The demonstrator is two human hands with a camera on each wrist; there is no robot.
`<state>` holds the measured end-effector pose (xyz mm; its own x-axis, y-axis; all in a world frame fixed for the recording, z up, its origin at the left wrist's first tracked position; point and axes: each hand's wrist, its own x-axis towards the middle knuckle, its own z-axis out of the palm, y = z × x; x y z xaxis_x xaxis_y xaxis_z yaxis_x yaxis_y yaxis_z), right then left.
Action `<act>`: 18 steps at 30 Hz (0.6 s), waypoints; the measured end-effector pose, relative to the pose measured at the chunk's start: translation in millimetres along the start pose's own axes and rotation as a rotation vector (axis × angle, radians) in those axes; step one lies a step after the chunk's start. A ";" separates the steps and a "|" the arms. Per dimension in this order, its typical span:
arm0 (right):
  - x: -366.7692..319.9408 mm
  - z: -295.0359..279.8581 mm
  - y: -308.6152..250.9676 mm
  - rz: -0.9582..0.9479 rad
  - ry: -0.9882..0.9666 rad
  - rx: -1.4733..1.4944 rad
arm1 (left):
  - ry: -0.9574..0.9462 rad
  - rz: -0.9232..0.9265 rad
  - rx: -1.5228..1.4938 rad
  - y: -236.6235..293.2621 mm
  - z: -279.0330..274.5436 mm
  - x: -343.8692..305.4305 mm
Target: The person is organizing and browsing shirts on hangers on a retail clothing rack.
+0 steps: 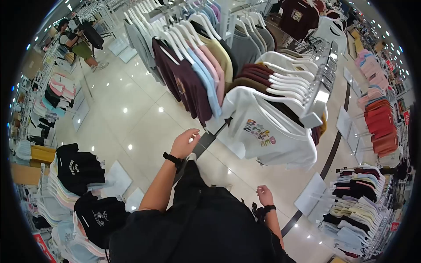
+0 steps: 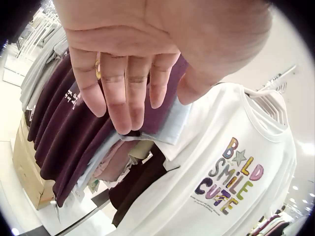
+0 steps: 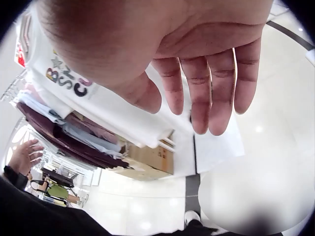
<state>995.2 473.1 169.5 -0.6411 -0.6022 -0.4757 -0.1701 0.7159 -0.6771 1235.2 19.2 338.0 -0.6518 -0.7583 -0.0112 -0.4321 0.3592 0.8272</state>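
Note:
My left hand [image 1: 186, 143] is raised near the hem of a dark maroon shirt [image 1: 186, 85] on the rack. Nothing is in it; in the left wrist view its fingers [image 2: 116, 93] hang relaxed. To its right hangs a white T-shirt [image 1: 267, 129] printed with "BOLD SMILE CUTE" in coloured letters. My right hand [image 1: 264, 195] hangs low at my side, holding nothing, below that white shirt. The right wrist view shows its fingers [image 3: 221, 93] loosely extended. Both wrists wear dark straps.
Metal rails with white hangers [image 1: 289, 90] carry several shirts ahead. Black T-shirts [image 1: 81, 168] hang at the left, and folded-looking stacks of hanging clothes [image 1: 359, 197] line the right. A cardboard box [image 3: 152, 160] sits under the rack. A person [image 1: 81, 44] stands far left.

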 end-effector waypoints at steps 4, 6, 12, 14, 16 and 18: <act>14.0 4.3 -128.1 -0.101 0.208 0.064 | 0.020 0.017 0.011 -26.2 -34.0 21.1; 24.7 12.9 -198.1 -0.166 0.225 0.086 | 0.002 0.031 -0.048 -39.4 -57.6 28.8; 19.9 31.3 -499.7 -0.791 0.291 0.110 | -0.163 0.067 0.052 -106.8 -147.1 40.9; 46.1 51.2 -555.3 -0.905 0.345 0.045 | -0.213 0.009 0.095 -124.2 -177.7 40.4; 74.9 72.9 -583.1 -0.881 0.534 -0.061 | -0.291 -0.015 0.153 -143.6 -202.7 40.4; 87.2 86.1 -599.5 -0.771 0.541 -0.069 | -0.305 -0.031 0.156 -156.0 -225.5 41.4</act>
<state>1105.7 -39.1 485.6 -0.5910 -0.6848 0.4264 -0.7248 0.2187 -0.6533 1416.2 -191.0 335.2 -0.7833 -0.5808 -0.2217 -0.5290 0.4354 0.7284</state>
